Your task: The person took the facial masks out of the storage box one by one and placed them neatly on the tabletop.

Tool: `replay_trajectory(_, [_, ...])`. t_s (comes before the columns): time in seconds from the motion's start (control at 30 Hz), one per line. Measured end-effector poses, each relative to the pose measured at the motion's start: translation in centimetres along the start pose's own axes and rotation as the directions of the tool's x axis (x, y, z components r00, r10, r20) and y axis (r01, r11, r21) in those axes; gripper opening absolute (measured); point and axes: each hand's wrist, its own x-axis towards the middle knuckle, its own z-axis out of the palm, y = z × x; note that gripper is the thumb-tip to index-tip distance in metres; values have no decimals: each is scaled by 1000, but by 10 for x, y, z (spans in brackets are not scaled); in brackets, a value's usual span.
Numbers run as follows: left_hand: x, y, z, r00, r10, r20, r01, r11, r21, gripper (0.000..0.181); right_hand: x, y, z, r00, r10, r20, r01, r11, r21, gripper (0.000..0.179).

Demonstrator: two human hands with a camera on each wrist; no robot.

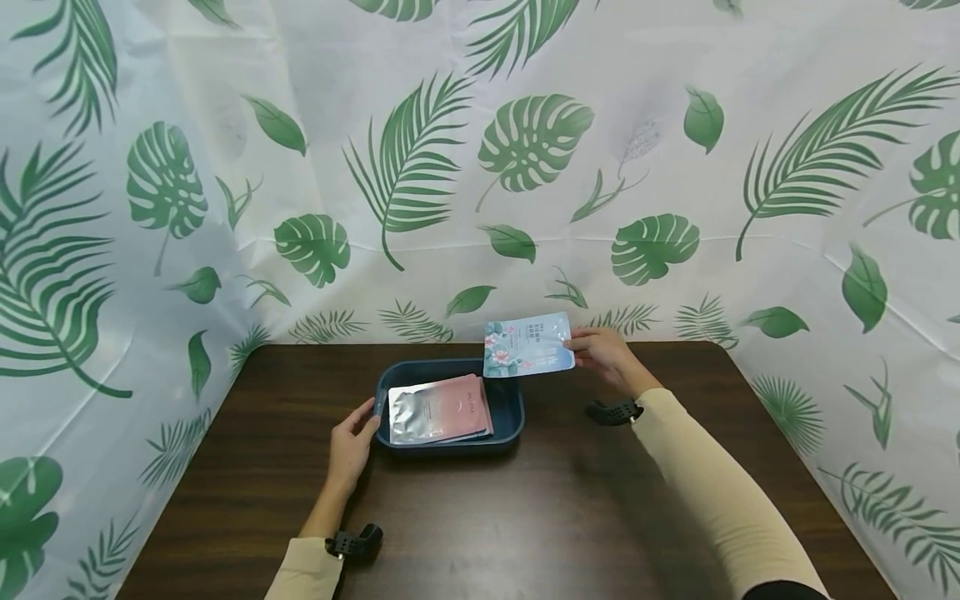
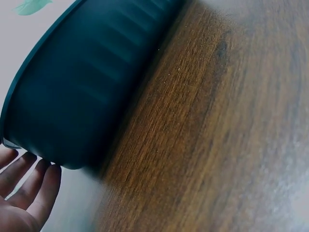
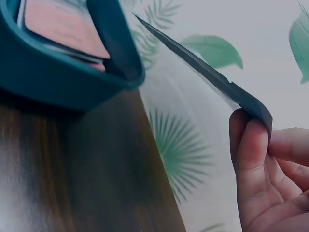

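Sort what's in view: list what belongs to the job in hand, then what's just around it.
Part of the job:
- blue floral packet, pinched by the right hand
- dark blue tray, touched by the left hand
- pink-and-silver packet, inside the tray

Just around it:
- brown table
- leaf-print sheet behind
- black wrist device on the left arm

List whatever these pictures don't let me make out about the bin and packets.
Head view: the number in the packet stack, mostly covered by the top one.
Head view: smallest print on the light blue packet, too small.
Right wrist view: that packet's printed front, seen nearly edge-on.
Left wrist view: the dark blue bin's inside, behind its outer wall.
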Motion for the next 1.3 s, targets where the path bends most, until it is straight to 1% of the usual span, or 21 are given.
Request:
replay_trajectory(0.2, [0, 2, 1, 1000, 3, -6, -2, 1000, 10, 38, 1, 2, -18, 1000, 5, -24, -6, 999, -36, 46])
replay_trajectory(0.4, [-1, 2, 1, 1000, -11, -3, 11, 1000, 2, 38, 6, 8, -29, 999, 12, -41, -14, 999, -37, 43])
replay_trajectory(0.53, [0, 0, 0, 1000, -7, 5, 7, 1000, -3, 38, 8, 12, -35, 999, 19, -49, -22, 998, -60, 43])
replay_trajectory(0.67, [0, -1, 0, 1000, -7, 8, 7, 1000, -2, 39, 9, 16, -39, 996, 38, -76, -45, 995, -88, 43])
replay_trajectory(0.9, [-1, -2, 0, 1000, -6, 0, 6, 1000, 22, 39, 13, 31, -42, 992, 61, -112, -71, 993, -91, 43])
replay_trajectory(1.03, [-2, -2, 2, 1000, 6, -2, -6, 999, 32, 38, 15, 42, -43, 988, 74, -136, -86, 992, -88, 41])
replay_trajectory(1.13, [-2, -1, 2, 1000, 25, 6, -26, 999, 36, 38, 17, 47, -44, 985, 82, -153, -94, 993, -69, 42])
replay_trajectory(1.23, [-2, 0, 2, 1000, 10, 15, -11, 1000, 28, 39, 18, 50, -44, 984, 90, -155, -100, 993, -55, 43])
replay_trajectory(1.27, [-3, 4, 1, 1000, 2, 22, -3, 1000, 24, 39, 19, 52, -44, 984, 91, -153, -101, 993, -55, 43])
replay_trajectory(1.3, [-3, 4, 1, 1000, -7, 24, 6, 1000, 24, 39, 20, 53, -44, 984, 93, -152, -102, 993, -58, 43])
